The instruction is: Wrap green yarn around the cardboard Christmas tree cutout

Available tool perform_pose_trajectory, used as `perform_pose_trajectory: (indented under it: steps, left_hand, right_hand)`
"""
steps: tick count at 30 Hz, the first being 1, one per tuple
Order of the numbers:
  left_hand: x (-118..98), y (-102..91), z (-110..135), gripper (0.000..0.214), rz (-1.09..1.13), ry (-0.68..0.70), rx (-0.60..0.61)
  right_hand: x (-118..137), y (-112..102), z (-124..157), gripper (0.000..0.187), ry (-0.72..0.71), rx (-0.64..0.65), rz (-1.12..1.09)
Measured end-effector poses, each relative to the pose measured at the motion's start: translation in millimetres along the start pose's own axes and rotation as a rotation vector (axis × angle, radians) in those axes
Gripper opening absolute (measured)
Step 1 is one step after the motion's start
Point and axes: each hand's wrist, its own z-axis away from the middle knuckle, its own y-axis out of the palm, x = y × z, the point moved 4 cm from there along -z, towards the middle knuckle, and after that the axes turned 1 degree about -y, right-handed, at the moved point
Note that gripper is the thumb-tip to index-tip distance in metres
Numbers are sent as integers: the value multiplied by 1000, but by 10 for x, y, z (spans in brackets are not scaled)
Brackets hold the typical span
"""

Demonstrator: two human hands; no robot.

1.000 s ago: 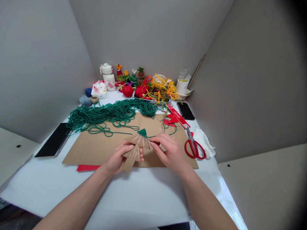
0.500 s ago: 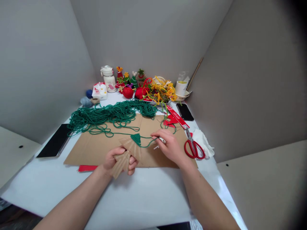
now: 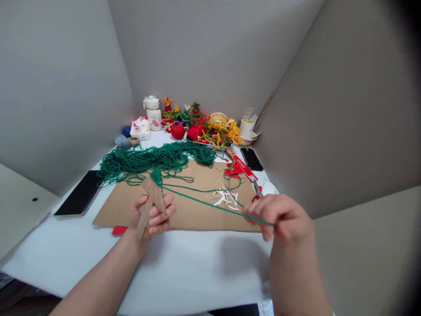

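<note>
My left hand is closed round a brown cardboard tree shape, held upright over the near edge of a flat cardboard sheet. Green yarn is wound on the shape's top. A taut strand of that green yarn runs from there to my right hand, which pinches it at the right, raised above the table. The strand also trails back to a loose heap of green yarn on the sheet's far side.
Small white scraps lie on the cardboard. Red scissors sit partly hidden behind my right hand. A black phone lies left, another right. Yarn ornaments, a white bottle and a cup line the back corner.
My right hand has pulled the green strand out to the right and toward me, drawing it taut. My left hand has turned the cardboard shape upright and shifted left. The camera tilted slightly.
</note>
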Motion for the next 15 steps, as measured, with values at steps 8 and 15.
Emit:
perform_pose_trajectory:
  steps: [8, 15]
  left_hand:
    - [-18, -88, -9, 14, -94, -46, -140]
    - [126, -185, -116, 23, -415, -194, -243]
  right_hand:
    - [-360, -87, -305, 33, 393, -271, 347]
    - [-470, 123, -520, 40, 204, -469, 378]
